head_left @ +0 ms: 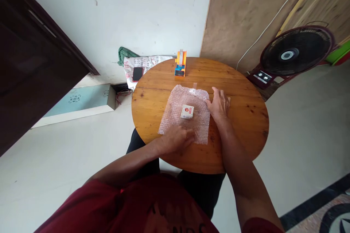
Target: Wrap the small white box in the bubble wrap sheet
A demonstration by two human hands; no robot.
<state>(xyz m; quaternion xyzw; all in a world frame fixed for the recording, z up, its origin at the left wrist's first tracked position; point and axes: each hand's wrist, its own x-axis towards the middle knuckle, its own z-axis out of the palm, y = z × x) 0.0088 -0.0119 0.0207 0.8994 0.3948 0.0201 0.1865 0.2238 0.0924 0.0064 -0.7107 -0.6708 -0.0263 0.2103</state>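
A sheet of bubble wrap lies spread out on a round wooden table. On its middle rests a small white carton with a red logo. My left hand is at the sheet's near edge, with its fingers curled in around the bubble wrap; the fingertips are partly hidden. Along the right edge, my right hand lies with thumb and fingers apart, the thumb touching the sheet. A strip of clear tape sits at the sheet's far edge.
An orange and blue tape dispenser stands near the table's far edge. Behind the table's left side, a dark phone lies on a printed white sack. A large fan stands at the right, by the wall.
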